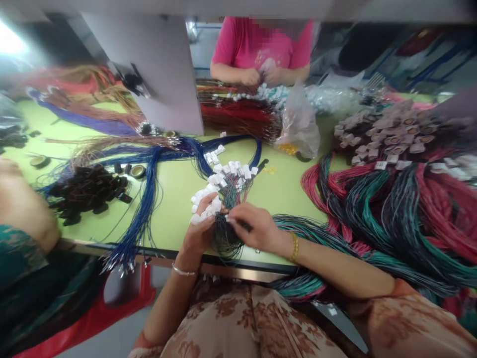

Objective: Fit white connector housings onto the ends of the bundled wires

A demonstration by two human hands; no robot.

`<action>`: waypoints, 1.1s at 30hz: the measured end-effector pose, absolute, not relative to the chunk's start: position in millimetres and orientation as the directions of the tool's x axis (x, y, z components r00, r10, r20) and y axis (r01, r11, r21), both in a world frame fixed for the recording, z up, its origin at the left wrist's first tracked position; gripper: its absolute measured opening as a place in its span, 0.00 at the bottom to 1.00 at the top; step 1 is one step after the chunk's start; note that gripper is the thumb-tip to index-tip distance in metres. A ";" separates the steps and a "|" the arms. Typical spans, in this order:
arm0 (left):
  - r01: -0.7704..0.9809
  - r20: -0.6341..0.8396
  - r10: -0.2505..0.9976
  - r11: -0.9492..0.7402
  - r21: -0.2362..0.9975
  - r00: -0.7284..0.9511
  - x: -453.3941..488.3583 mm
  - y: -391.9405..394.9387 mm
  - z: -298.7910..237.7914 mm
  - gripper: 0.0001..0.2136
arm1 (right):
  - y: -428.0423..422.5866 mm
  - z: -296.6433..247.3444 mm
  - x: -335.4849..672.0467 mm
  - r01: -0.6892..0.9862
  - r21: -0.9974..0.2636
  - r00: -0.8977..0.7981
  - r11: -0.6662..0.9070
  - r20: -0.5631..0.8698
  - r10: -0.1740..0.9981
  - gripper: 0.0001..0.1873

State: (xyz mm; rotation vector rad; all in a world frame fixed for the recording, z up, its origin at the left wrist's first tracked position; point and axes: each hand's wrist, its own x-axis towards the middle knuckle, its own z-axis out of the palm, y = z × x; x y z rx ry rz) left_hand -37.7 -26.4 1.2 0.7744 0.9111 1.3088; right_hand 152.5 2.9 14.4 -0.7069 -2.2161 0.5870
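Observation:
My left hand (201,223) is closed around a bunch of white connectors with dark wires (227,236) hanging from them, near the table's front edge. Beside it my right hand (255,226) is pinched at the top of these dark wires, thumb and fingertips together; what exactly lies between them is too small to make out. Just beyond both hands lies a heap of white connectors (233,171) with green, red and dark wires. A thick bundle of green and black wires (309,228) runs along the table under my right forearm.
Blue wires (149,199) and a pile of black connectors (89,191) lie left, with a tape roll (137,172). Red, black and green wire bundles (391,204) fill the right. Beyond a grey upright panel (149,64), a person in pink (261,49) works. Another person's arm (26,214) is at left.

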 end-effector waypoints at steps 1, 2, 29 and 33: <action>-0.417 -0.109 0.994 0.094 0.904 -0.012 -34.6 -26.7 1.2 0.29 | -3.1 11.0 151.7 0.294 -0.459 -0.689 0.839 0.506 0.518 0.08; -0.349 -0.108 0.992 0.082 0.934 -0.057 -31.3 -26.9 1.0 0.26 | -9.4 7.2 149.7 0.259 -0.330 -0.796 0.908 0.459 0.394 0.10; 0.383 0.414 0.907 -0.356 0.853 -0.079 -20.6 -36.3 -9.9 0.08 | 171.4 -23.2 274.6 0.772 -0.617 -0.123 0.148 0.084 0.989 0.10; 0.291 0.300 0.945 -0.253 0.923 -0.131 -21.3 -38.1 -7.9 0.07 | 166.8 -17.7 283.0 0.732 -0.677 -0.076 0.077 0.031 0.997 0.08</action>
